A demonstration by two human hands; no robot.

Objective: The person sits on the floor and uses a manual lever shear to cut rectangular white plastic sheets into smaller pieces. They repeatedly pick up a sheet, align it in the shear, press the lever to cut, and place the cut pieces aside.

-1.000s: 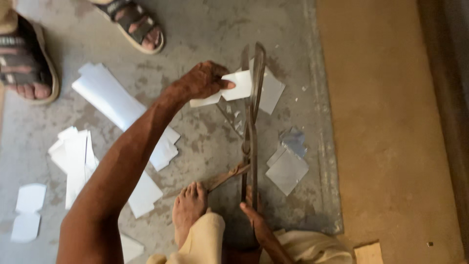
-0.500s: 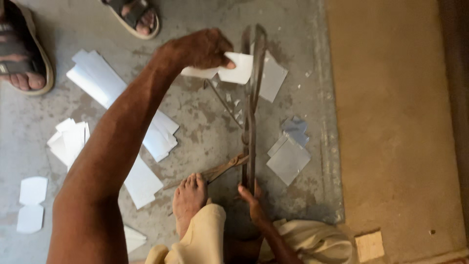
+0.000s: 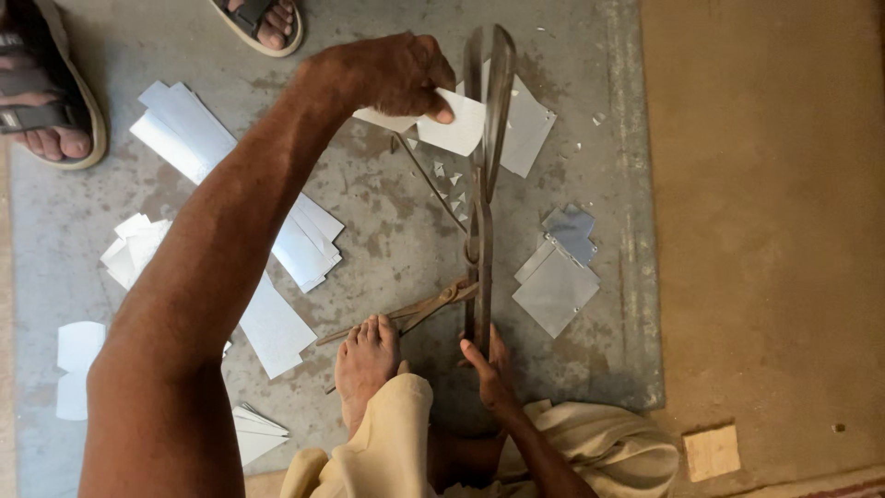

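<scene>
So the left hand (image 3: pixel 392 78) has slid forward a touch compared with a moment ago, pinching the white sheet (image 3: pixel 452 124) between thumb and fingers and feeding it a bit deeper between the blades of the big shears (image 3: pixel 484 157). The sheet sits right at the open jaws, near the top of the frame, above the grey floor plate (image 3: pixel 396 240). The right hand (image 3: pixel 489 369) stays down on the lower handle, wrapped around it, next to the bare foot (image 3: pixel 364 364) that rests on the other handle. Blades look about as open as before, so I'd guess the piece is lined up and not cut through yet. Cut squares (image 3: pixel 553 286) lie just right of the shears.
</scene>
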